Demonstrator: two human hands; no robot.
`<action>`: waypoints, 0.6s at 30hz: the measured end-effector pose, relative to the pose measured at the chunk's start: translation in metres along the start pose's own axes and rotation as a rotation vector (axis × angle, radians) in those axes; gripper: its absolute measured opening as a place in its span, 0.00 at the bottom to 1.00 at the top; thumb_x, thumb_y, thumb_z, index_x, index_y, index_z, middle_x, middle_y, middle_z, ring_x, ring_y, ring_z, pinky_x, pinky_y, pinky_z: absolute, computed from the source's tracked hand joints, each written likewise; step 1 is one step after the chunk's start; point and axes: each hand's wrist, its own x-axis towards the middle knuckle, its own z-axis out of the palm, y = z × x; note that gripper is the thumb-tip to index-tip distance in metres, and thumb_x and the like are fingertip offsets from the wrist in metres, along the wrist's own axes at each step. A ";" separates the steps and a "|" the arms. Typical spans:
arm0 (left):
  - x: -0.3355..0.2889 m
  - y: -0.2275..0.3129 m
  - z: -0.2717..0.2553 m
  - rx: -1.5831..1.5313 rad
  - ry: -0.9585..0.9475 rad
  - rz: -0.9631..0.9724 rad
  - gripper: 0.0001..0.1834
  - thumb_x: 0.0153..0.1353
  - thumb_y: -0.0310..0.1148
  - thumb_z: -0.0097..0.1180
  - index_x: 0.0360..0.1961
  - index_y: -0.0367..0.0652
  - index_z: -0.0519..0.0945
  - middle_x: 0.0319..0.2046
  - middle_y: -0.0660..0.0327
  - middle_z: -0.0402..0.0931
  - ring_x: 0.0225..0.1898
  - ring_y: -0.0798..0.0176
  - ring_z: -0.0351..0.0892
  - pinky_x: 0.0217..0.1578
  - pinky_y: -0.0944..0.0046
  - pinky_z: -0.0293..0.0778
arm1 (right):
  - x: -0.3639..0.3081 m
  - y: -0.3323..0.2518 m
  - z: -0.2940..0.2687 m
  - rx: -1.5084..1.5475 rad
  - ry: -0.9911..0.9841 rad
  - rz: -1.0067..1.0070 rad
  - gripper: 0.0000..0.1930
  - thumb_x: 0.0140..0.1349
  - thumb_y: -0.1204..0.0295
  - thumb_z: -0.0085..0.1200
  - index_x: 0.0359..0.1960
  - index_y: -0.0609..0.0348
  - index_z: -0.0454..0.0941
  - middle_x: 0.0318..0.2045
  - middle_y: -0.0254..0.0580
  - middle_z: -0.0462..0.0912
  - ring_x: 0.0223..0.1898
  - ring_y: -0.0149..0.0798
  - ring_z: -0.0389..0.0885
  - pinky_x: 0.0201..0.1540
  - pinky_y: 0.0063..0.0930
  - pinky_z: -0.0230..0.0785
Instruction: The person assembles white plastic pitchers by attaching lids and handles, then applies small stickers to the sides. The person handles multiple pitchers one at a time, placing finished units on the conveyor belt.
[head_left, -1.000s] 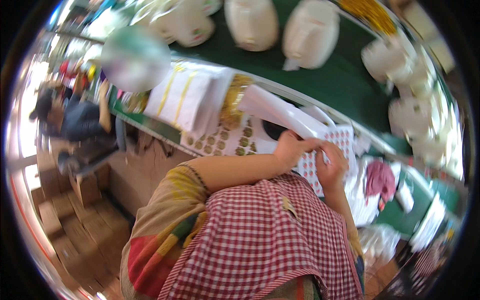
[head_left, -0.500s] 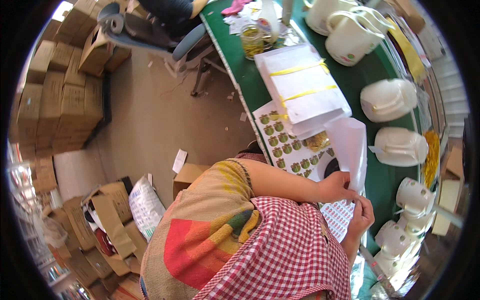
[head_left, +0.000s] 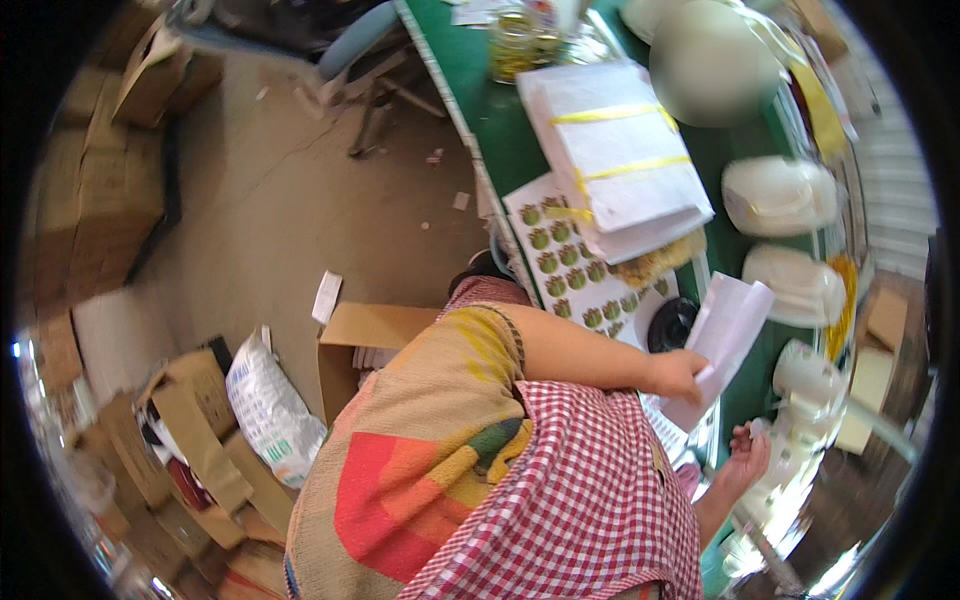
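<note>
My left hand (head_left: pixel 680 377) is closed on a curled white sticker sheet (head_left: pixel 733 325). Part of a printed face with rows of small stickers shows below that hand. Off to the right is my right hand (head_left: pixel 745 463), its fingers bent and a small pale sticker (head_left: pixel 760 427) at the fingertips. It is close to a cream-white plastic pot (head_left: pixel 808 375), one of several along the right side of the table. A round black object (head_left: pixel 673 324) sits just beyond my left hand.
On the green table (head_left: pixel 490 120) lies a paper stack tied with yellow ribbon (head_left: pixel 630 150), over a sheet of green printed pictures (head_left: pixel 570 255). A glass jar (head_left: pixel 511 47) stands farther off. Cardboard boxes (head_left: pixel 95 200), an open carton (head_left: pixel 375 325) and a white sack (head_left: pixel 270 405) are at left.
My right hand has left the sheet and moved right toward the pots, with the small sticker at its fingertips. The sheet in my left hand has tilted to the right. The view has shifted.
</note>
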 end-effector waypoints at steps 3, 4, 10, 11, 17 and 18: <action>0.022 -0.028 0.002 0.124 -0.107 -0.373 0.26 0.41 0.39 0.70 0.39 0.33 0.79 0.32 0.49 0.82 0.29 0.55 0.83 0.29 0.56 0.79 | -0.011 0.019 -0.023 -0.083 0.010 -0.107 0.12 0.68 0.69 0.45 0.44 0.65 0.76 0.40 0.46 0.82 0.37 0.38 0.82 0.42 0.29 0.73; 0.031 -0.045 -0.005 0.104 -0.151 -0.454 0.27 0.42 0.39 0.70 0.40 0.30 0.79 0.32 0.48 0.81 0.30 0.55 0.83 0.29 0.56 0.79 | -0.024 0.001 0.013 -0.126 0.218 -0.061 0.10 0.62 0.72 0.52 0.37 0.68 0.79 0.31 0.45 0.81 0.31 0.36 0.79 0.38 0.27 0.71; 0.053 -0.036 -0.027 0.943 -0.456 -0.477 0.39 0.51 0.62 0.59 0.47 0.34 0.79 0.36 0.46 0.81 0.37 0.49 0.83 0.40 0.55 0.79 | -0.056 0.031 -0.009 -0.020 0.297 -0.045 0.09 0.62 0.74 0.52 0.40 0.67 0.81 0.29 0.42 0.84 0.32 0.31 0.81 0.36 0.21 0.68; 0.054 -0.031 -0.039 1.138 -0.343 -0.214 0.38 0.50 0.62 0.58 0.50 0.39 0.79 0.41 0.49 0.82 0.46 0.47 0.81 0.47 0.53 0.76 | -0.062 0.035 -0.017 0.008 0.339 -0.033 0.09 0.62 0.74 0.52 0.39 0.67 0.81 0.29 0.42 0.84 0.31 0.31 0.81 0.35 0.21 0.68; 0.205 0.073 -0.011 0.686 0.079 -0.039 0.24 0.52 0.30 0.66 0.51 0.41 0.74 0.37 0.62 0.79 0.33 0.67 0.78 0.36 0.65 0.74 | -0.082 0.067 -0.046 0.156 0.583 0.155 0.10 0.61 0.72 0.56 0.38 0.65 0.83 0.32 0.39 0.85 0.32 0.29 0.80 0.35 0.20 0.68; 0.242 0.039 -0.047 0.596 0.070 0.061 0.23 0.54 0.27 0.64 0.52 0.41 0.73 0.37 0.62 0.79 0.35 0.67 0.77 0.38 0.66 0.73 | -0.075 0.070 -0.038 0.228 0.562 0.171 0.09 0.60 0.72 0.56 0.38 0.65 0.83 0.32 0.39 0.84 0.32 0.29 0.80 0.35 0.21 0.68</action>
